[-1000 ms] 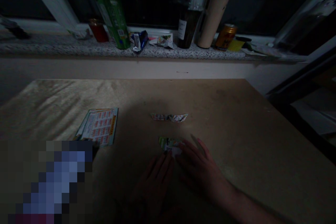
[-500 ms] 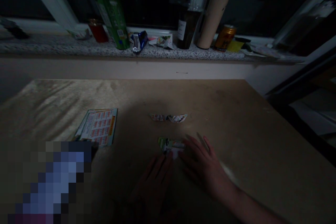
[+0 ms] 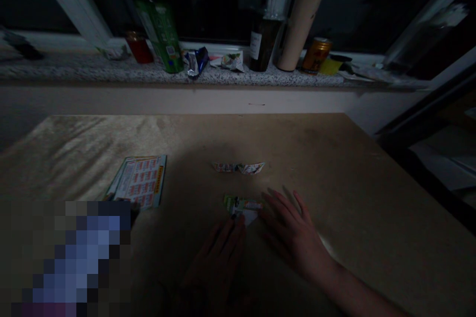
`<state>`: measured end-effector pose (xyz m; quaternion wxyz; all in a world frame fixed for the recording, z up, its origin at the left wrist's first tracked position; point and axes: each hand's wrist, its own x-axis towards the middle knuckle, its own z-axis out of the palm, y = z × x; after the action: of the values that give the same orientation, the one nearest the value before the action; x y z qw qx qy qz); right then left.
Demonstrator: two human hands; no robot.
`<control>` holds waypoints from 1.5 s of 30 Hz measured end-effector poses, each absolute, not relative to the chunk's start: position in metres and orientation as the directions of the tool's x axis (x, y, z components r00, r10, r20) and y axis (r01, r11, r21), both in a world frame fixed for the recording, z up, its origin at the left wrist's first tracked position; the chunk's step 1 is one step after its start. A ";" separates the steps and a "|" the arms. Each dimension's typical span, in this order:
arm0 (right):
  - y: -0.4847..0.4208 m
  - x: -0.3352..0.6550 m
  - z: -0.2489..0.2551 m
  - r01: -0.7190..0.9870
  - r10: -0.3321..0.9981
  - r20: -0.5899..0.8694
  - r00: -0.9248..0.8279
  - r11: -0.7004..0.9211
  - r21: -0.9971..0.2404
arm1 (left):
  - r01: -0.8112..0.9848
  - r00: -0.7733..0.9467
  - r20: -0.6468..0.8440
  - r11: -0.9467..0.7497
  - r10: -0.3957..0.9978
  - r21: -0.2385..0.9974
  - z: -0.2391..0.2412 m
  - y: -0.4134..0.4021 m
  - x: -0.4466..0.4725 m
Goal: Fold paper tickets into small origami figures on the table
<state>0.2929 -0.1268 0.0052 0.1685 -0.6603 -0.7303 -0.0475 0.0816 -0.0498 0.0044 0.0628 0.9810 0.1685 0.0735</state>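
Note:
A small folded piece of green-and-white printed paper (image 3: 247, 205) lies on the tabletop in front of me. My left hand (image 3: 223, 247) rests flat, fingers stretched out, with its fingertips on the paper's lower edge. At the paper's right side is my right hand (image 3: 295, 235), fingers spread, its fingertips close to the corner; whether they touch it I cannot tell. Just beyond lies a folded paper strip (image 3: 253, 168) with pointed ends and a pinched middle. Dim light hides much of the left hand and wrist.
Printed cards with red number grids (image 3: 143, 181) lie stacked on the wooden table (image 3: 316, 148) at left. A pixelated patch covers the lower left. Along the granite sill (image 3: 219, 79) stand a green bottle (image 3: 163, 34), a dark cup (image 3: 262, 47), a cardboard-coloured tube (image 3: 303, 20) and an orange can (image 3: 316, 57).
My right hand has shifted slightly to the right, away from the paper, uncovering more of its right corner. My left hand stays almost where it was.

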 end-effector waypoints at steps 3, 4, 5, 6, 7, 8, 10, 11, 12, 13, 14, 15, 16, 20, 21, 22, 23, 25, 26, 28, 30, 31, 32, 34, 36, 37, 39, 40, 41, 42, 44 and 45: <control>-0.127 0.293 0.004 0.981 0.953 0.294 -0.069 0.118 -0.155 | 0.319 0.932 0.128 -0.934 0.340 0.158 0.007 -0.049 0.082; -0.127 0.293 0.004 0.981 0.954 0.292 -0.067 0.116 -0.156 | 0.320 0.932 0.122 -0.934 0.340 0.160 0.008 -0.049 0.082; -0.127 0.293 0.003 0.981 0.954 0.293 -0.067 0.117 -0.156 | 0.320 0.933 0.120 -0.934 0.340 0.161 0.008 -0.048 0.082; -0.128 0.293 0.003 0.981 0.953 0.295 -0.067 0.117 -0.155 | 0.320 0.934 0.115 -0.934 0.339 0.159 0.008 -0.048 0.082; -0.128 0.293 0.003 0.981 0.952 0.296 -0.071 0.120 -0.151 | 0.321 0.935 0.105 -0.934 0.339 0.157 0.008 -0.047 0.083; -0.128 0.294 0.003 0.982 0.952 0.297 -0.076 0.123 -0.144 | 0.321 0.936 0.100 -0.935 0.338 0.154 0.007 -0.046 0.083; -0.128 0.293 0.003 0.984 0.952 0.297 -0.073 0.117 -0.131 | 0.318 0.938 0.095 -0.936 0.334 0.149 0.005 -0.046 0.083; -0.128 0.293 0.003 0.986 0.951 0.301 -0.066 0.109 -0.127 | 0.315 0.939 0.097 -0.937 0.331 0.150 0.004 -0.045 0.083; -0.128 0.292 0.003 0.987 0.950 0.305 -0.060 0.103 -0.124 | 0.318 0.937 0.098 -0.936 0.334 0.154 0.003 -0.045 0.082; -0.128 0.292 0.004 0.988 0.949 0.310 -0.057 0.099 -0.122 | 0.321 0.935 0.103 -0.934 0.338 0.156 0.003 -0.046 0.082; -0.127 0.291 0.004 0.988 0.948 0.313 -0.058 0.100 -0.120 | 0.328 0.932 0.105 -0.931 0.346 0.158 0.003 -0.046 0.082; -0.127 0.290 0.005 0.988 0.948 0.313 -0.063 0.105 -0.117 | 0.332 0.930 0.107 -0.930 0.351 0.160 0.004 -0.047 0.082; -0.126 0.289 0.005 0.987 0.948 0.309 -0.072 0.113 -0.115 | 0.333 0.929 0.112 -0.929 0.353 0.161 0.005 -0.047 0.082; -0.124 0.288 0.007 0.980 0.942 0.323 -0.095 0.146 -0.138 | 0.337 0.930 0.104 -0.930 0.354 0.147 0.009 -0.048 0.083; -0.124 0.288 0.007 0.977 0.938 0.332 -0.101 0.157 -0.147 | 0.337 0.931 0.101 -0.932 0.351 0.136 0.008 -0.048 0.083; -0.124 0.289 0.006 0.973 0.934 0.340 -0.107 0.168 -0.155 | 0.338 0.932 0.097 -0.933 0.350 0.123 0.007 -0.047 0.083; -0.125 0.289 0.006 0.971 0.932 0.345 -0.112 0.177 -0.163 | 0.335 0.933 0.097 -0.936 0.346 0.110 0.005 -0.046 0.083; -0.125 0.290 0.004 0.966 0.931 0.341 -0.128 0.195 -0.171 | 0.327 0.938 0.094 -0.941 0.335 0.089 -0.001 -0.043 0.082; -0.125 0.291 0.004 0.963 0.931 0.339 -0.134 0.203 -0.176 | 0.320 0.939 0.106 -0.944 0.327 0.083 -0.005 -0.041 0.081; -0.126 0.292 0.005 0.957 0.931 0.335 -0.144 0.217 -0.194 | 0.299 0.944 0.125 -0.952 0.304 0.063 -0.011 -0.036 0.078; -0.126 0.293 0.008 0.948 0.934 0.327 -0.146 0.226 -0.224 | 0.330 0.930 0.156 -0.943 0.332 0.039 -0.015 -0.032 0.076; -0.126 0.293 0.010 0.943 0.935 0.323 -0.146 0.230 -0.239 | 0.354 0.920 0.173 -0.935 0.353 0.028 -0.016 -0.030 0.075; -0.127 0.293 0.013 0.938 0.936 0.317 -0.153 0.238 -0.251 | 0.372 0.911 0.182 -0.928 0.369 0.018 -0.016 -0.028 0.074; -0.127 0.292 0.016 0.928 0.938 0.298 -0.178 0.260 -0.267 | 0.402 0.898 0.197 -0.916 0.394 0.001 -0.015 -0.026 0.074; -0.128 0.291 0.018 0.915 0.938 0.270 -0.218 0.293 -0.279 | 0.420 0.890 0.197 -0.908 0.410 -0.007 -0.011 -0.025 0.075; -0.128 0.290 0.018 0.907 0.937 0.258 -0.237 0.309 -0.286 | 0.425 0.890 0.189 -0.905 0.416 -0.007 -0.010 -0.025 0.076; -0.129 0.288 0.019 0.894 0.932 0.246 -0.268 0.335 -0.296 | 0.442 0.882 0.180 -0.897 0.435 -0.001 -0.007 -0.024 0.077; -0.129 0.287 0.020 0.888 0.927 0.250 -0.279 0.348 -0.299 | 0.446 0.881 0.175 -0.895 0.439 0.001 -0.006 -0.024 0.078; -0.129 0.287 0.020 0.883 0.923 0.253 -0.289 0.359 -0.301 | 0.452 0.878 0.172 -0.892 0.446 0.004 -0.005 -0.023 0.078; -0.129 0.286 0.021 0.879 0.919 0.258 -0.296 0.368 -0.303 | 0.462 0.873 0.170 -0.887 0.457 0.008 -0.005 -0.023 0.078; -0.130 0.284 0.019 0.871 0.912 0.265 -0.312 0.386 -0.304 | 0.474 0.868 0.165 -0.881 0.469 0.014 -0.006 -0.021 0.079; -0.130 0.283 0.018 0.865 0.904 0.281 -0.322 0.401 -0.301 | 0.478 0.865 0.167 -0.878 0.473 0.016 -0.006 -0.020 0.079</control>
<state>0.2834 -0.1302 0.0176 0.2052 -0.5451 -0.8115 0.0475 0.0787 -0.0199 -0.0063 -0.0130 0.9656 0.2462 0.0832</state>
